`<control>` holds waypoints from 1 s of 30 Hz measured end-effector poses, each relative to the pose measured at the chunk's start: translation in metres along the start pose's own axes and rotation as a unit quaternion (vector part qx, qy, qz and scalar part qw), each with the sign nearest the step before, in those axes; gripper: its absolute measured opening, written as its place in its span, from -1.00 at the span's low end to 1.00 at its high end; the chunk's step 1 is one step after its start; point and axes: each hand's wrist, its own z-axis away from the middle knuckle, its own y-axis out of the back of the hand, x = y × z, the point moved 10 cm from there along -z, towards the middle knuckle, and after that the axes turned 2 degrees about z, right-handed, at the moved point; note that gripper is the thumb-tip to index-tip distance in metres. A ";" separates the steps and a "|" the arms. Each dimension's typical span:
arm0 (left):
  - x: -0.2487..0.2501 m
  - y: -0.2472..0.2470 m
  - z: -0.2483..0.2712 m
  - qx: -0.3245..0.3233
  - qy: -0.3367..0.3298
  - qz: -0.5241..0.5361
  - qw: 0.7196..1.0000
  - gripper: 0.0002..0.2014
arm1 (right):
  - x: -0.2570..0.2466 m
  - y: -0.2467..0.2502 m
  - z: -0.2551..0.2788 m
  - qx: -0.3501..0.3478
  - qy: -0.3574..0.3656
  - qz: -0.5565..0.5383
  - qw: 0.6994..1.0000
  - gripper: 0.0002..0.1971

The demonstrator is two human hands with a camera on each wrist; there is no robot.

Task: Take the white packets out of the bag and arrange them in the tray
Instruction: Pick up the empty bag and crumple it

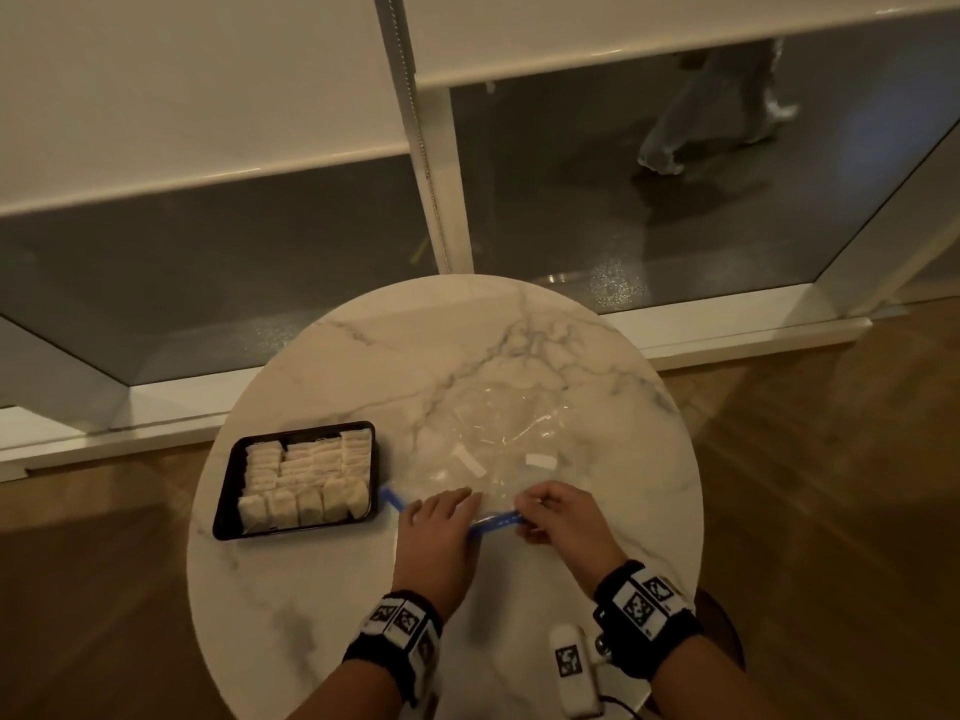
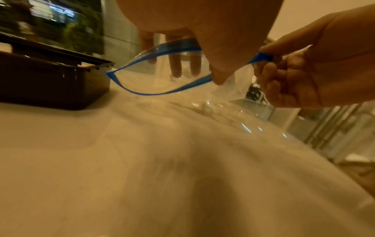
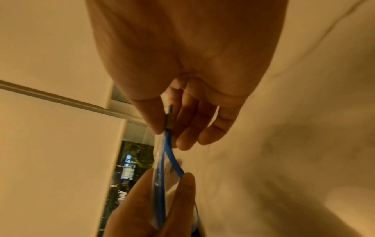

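White packets fill the black tray, which sits at the left edge of the round marble worktop; they stand on edge in close rows, a front row of larger faces nearest the person and tighter stacks behind, with little bare tray floor showing. Just right of the tray lies the clear bag, flat on the worktop, its blue zip strip toward the person and its closed bottom pointing away toward the window, so its long axis runs roughly front to back while the strip runs left to right. Two pale rectangles show through the plastic; whether these are remaining packets or labels on the bag cannot be told from here. Judging by the flat bag and the full tray, the task looks close to finished, with at most a couple of pieces left to move. The left hand has its fingers inside the bag's mouth and its thumb against the strip, a pinching grip on the bag. The right hand pinches the strip's right end between thumb and forefinger. In the left wrist view the mouth gapes open in a loop. A small white tagged device lies near the worktop's front edge.
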 end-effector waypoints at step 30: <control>-0.100 0.138 0.051 0.167 0.315 0.602 0.714 -0.76 | -0.112 0.001 0.048 0.073 0.167 0.012 0.983 -0.67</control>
